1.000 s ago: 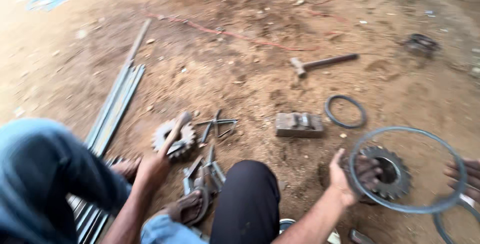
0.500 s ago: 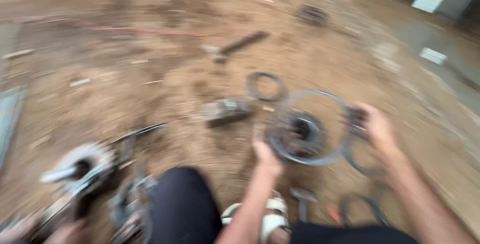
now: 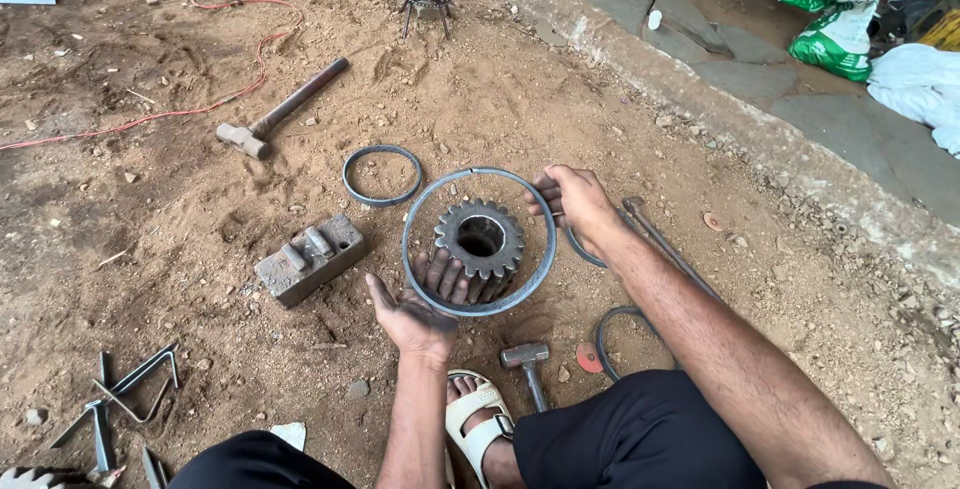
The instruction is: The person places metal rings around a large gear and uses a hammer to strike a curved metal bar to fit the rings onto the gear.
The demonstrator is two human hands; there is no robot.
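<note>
A thin grey metal ring [image 3: 418, 209] encircles a dark toothed gear [image 3: 482, 239] on the sandy ground. My left hand [image 3: 425, 307] lies palm up at the ring's near edge, the ring across its palm and its fingers reaching under the gear. My right hand [image 3: 578, 201] grips the ring's far right edge. A second, darker ring [image 3: 580, 252] lies partly hidden just under my right wrist.
A steel block [image 3: 310, 259] sits left of the ring, a smaller ring [image 3: 382, 175] and a long hammer [image 3: 285, 109] beyond. A short hammer [image 3: 527, 361], a rod [image 3: 665, 244], bent bars [image 3: 130, 394] and my sandalled foot [image 3: 480, 427] are close. A stone kerb [image 3: 750, 139] runs on the right.
The view has swung right and steadied. My left hand left the gear and bars at the left and now sits under the ring. My right hand still holds the ring.
</note>
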